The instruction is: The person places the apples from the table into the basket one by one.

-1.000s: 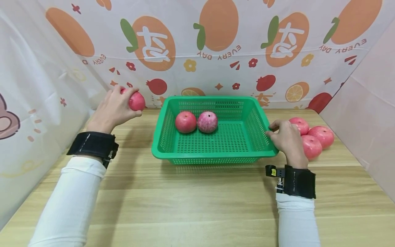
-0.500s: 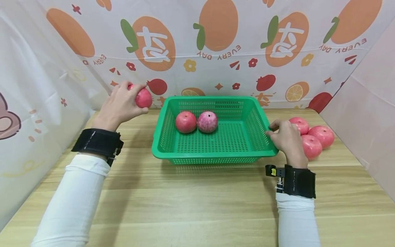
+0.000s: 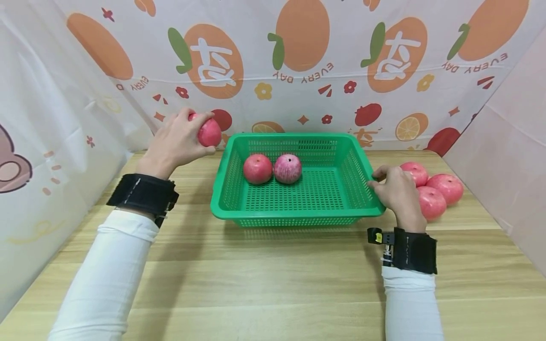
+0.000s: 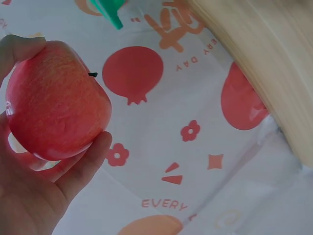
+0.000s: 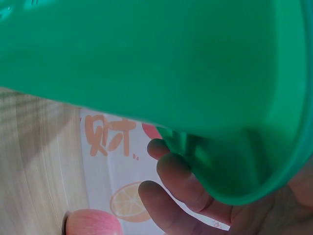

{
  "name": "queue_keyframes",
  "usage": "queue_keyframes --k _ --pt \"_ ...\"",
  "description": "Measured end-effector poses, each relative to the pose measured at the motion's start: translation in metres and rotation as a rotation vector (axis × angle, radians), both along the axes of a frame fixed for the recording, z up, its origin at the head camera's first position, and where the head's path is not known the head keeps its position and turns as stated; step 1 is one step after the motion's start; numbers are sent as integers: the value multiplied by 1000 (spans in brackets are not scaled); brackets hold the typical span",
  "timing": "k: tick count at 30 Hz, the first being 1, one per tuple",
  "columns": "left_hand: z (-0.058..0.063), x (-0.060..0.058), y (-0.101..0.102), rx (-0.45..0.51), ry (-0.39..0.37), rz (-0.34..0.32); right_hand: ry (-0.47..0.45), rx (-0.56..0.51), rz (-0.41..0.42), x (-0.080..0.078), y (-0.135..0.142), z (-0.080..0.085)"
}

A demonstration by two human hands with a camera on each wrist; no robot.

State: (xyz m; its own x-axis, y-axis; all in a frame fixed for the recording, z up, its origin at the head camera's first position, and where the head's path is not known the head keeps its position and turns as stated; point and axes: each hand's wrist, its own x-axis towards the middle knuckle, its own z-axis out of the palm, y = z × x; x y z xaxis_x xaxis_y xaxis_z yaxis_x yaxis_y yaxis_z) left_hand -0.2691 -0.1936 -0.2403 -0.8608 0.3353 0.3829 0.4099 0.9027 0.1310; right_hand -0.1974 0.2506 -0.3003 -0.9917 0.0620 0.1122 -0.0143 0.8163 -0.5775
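My left hand (image 3: 174, 142) grips a red apple (image 3: 210, 133) above the table, left of the green plastic basket (image 3: 294, 214). A short dark stem shows on this apple (image 4: 56, 100) in the left wrist view, with thumb and fingers around it. Inside the basket, towards its left, a red apple (image 3: 258, 169) sits beside a purple-pink streaked one (image 3: 287, 169). At the basket's right end, my right hand (image 3: 398, 192) holds the rim. From below, the right wrist view shows its fingers (image 5: 181, 183) bent under the basket's rim (image 5: 239, 196).
Three more apples (image 3: 445, 189) cluster on the wooden table (image 3: 273, 284) just right of my right hand, partly hidden by it. A fruit-printed cloth (image 3: 256, 61) hangs close behind the basket, and pale cloth walls stand on both sides.
My left hand has moved right and slightly up with the apple, closer to the basket's left end. The right hand, the basket and the other apples stay in place.
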Motion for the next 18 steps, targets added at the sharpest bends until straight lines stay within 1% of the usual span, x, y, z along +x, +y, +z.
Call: queue_keyframes --k 3,9,18 --pt "2 0 5 -7 -2 -12 3 1 2 0 0 0" --pt "6 -1 17 -26 -55 -8 14 11 -1 1 1 0" --pt "11 0 30 -45 -83 -21 11 13 3 0 0 0"
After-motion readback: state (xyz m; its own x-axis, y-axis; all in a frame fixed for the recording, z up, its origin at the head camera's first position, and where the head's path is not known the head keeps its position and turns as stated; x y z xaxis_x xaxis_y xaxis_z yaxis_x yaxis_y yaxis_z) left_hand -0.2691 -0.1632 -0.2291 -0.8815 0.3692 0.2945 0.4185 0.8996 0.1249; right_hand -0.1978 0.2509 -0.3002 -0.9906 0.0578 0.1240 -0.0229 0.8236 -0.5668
